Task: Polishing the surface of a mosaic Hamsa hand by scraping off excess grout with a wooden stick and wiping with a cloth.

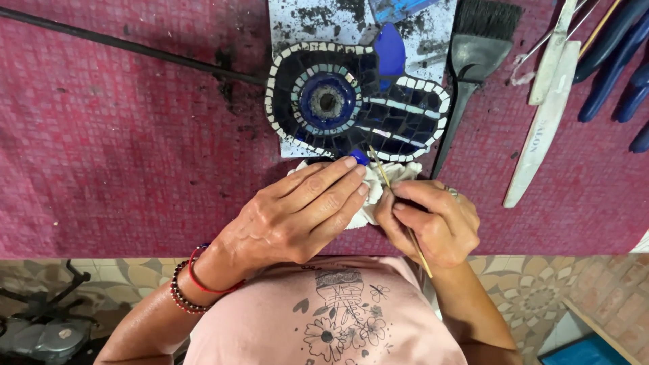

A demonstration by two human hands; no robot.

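Observation:
A mosaic piece of dark blue, black and white tiles with a round blue eye lies on a white sheet on the pink table cover. My left hand holds a small blue tile at its fingertips against the mosaic's near edge, resting over a white cloth. My right hand grips a thin wooden stick whose tip points at the mosaic edge beside the tile.
A black wide brush lies right of the mosaic. Two white nail files and dark blue tool handles lie at the far right. A thin black rod crosses the pink cover at left. Patterned floor tiles below.

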